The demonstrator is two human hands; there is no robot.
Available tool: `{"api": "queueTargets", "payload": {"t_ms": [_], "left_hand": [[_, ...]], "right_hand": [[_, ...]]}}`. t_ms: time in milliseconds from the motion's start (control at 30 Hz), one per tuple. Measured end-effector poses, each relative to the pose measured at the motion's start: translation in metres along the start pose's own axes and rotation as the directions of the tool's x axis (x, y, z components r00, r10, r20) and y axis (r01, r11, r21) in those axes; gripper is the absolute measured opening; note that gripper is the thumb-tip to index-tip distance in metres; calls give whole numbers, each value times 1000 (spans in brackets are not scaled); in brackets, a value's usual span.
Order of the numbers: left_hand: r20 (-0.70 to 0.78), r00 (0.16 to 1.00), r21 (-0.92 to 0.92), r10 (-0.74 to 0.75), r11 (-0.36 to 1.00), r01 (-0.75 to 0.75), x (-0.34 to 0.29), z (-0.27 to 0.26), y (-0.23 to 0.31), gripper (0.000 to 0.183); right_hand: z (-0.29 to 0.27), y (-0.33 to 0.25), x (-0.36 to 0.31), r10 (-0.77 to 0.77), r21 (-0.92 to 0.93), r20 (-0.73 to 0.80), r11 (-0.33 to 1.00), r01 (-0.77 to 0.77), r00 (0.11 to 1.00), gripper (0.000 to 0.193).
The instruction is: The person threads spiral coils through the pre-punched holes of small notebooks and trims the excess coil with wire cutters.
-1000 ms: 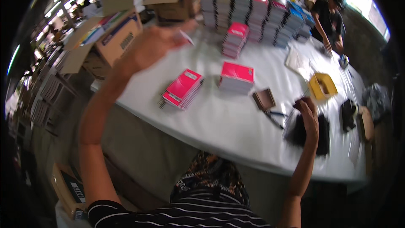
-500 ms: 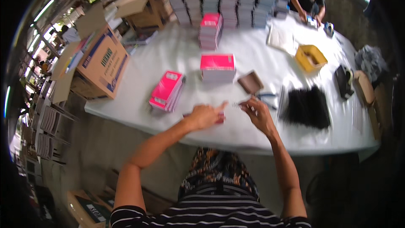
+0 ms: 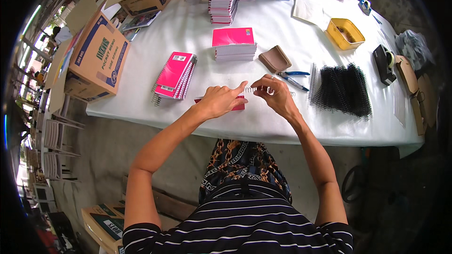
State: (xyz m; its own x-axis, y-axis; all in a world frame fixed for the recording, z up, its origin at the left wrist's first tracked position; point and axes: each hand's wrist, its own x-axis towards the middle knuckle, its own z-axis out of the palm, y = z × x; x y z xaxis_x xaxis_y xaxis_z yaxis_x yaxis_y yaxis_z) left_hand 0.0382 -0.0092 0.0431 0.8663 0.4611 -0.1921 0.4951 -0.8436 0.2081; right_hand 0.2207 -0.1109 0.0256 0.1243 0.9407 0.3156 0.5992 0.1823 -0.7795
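My left hand (image 3: 220, 100) lies over a small pink notebook (image 3: 238, 106) near the table's front edge, pressing it down. Its thumb and a finger are spread apart, and most of the notebook is hidden beneath it. With bent fingers, my right hand (image 3: 275, 95) pinches a thin spiral binding coil (image 3: 248, 90), whose left end reaches to the notebook's right side by my left fingertips. Another bit of coil (image 3: 292, 94) shows just right of that hand. Whether the coil is threaded into the notebook, I cannot tell.
Coil-bound pink notebooks (image 3: 174, 73) lie left, a pink-topped stack (image 3: 234, 44) ahead. A brown tray (image 3: 275, 59), blue-handled pliers (image 3: 295, 73), a pen (image 3: 295, 83), black coils (image 3: 343, 89), a yellow tub (image 3: 346, 34) and a tape dispenser (image 3: 384, 65) sit right. A carton (image 3: 101, 56) stands left; a person works far right.
The view has tilted down and steadied, so the table things sit higher in the picture. My right hand has come closer to my left, and the coil now reaches my left fingertips.
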Motion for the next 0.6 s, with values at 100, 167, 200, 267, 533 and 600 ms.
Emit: {"api": "queueTargets", "payload": {"t_ms": [100,167,200,267,533,600], "left_hand": [[12,1000,-18,3,1000,-3,0,2,-2,63],[-52,998,-57,34,998,-37,0,8,-6,67],[-83,995,-75,49,996,-56,-1,8,-7,68],[-56,996,-68,63,996,-66,0,9,-9,69],[38,999,-32,-4,999,5,0,1,0,67],[52,998,-15,-27,999,28,-2,-2,3,66]], "right_hand": [[0,1,0,-1,69,65,998,-4,998,14],[-1,0,1,-2,125,115,992,-13,993,14],[-3,1,1,-5,141,132,990,-14,991,14],[-5,2,3,-17,155,162,988,-9,987,15],[-9,3,5,-112,28,260,994,108,959,13],[-14,0,3,9,-95,402,995,32,916,14]]}}
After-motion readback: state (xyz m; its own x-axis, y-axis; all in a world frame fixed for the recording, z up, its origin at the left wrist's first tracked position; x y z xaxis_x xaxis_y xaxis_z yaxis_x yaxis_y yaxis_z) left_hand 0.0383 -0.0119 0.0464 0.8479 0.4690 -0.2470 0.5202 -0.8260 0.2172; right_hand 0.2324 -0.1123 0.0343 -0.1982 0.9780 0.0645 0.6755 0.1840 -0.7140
